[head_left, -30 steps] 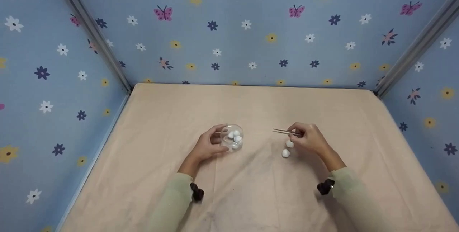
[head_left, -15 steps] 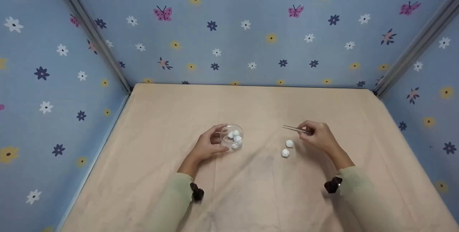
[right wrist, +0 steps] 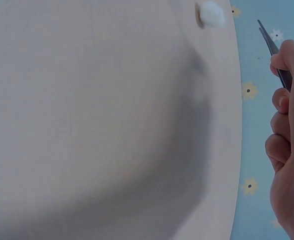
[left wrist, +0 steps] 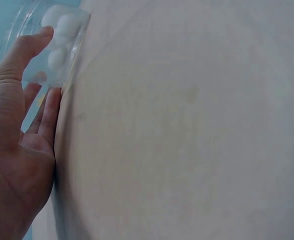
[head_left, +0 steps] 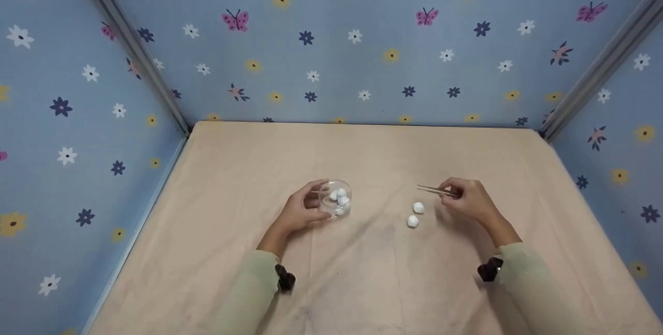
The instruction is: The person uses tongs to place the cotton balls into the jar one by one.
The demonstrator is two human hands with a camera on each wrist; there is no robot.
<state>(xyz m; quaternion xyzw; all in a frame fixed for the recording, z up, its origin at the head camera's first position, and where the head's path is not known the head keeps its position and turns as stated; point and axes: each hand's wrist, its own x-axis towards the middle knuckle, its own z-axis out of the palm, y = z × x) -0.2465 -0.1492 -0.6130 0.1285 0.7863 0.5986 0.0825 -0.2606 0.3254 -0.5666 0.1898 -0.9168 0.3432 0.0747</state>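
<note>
My left hand (head_left: 300,208) grips a clear round jar (head_left: 335,187) that stands on the table, thumb on the near side and fingers around the far side. Several white cotton balls (left wrist: 61,29) lie inside it, seen through its wall in the left wrist view. Tweezers (head_left: 435,190) are pinched in my right hand (head_left: 469,198), raised above the table with their tips pointing left and slightly apart, nothing between them. Just left of and below that hand, two loose cotton balls lie on the cloth, an upper one (head_left: 418,207) and a lower one (head_left: 413,221).
A beige cloth (head_left: 362,278) with some creases covers the table. Blue walls (head_left: 357,34) patterned with flowers and butterflies enclose it at the back and both sides. A dark wrist camera sits on each green sleeve.
My right hand has drawn back to the right with the tweezers, uncovering the upper loose cotton ball. The left hand and jar have stayed in place.
</note>
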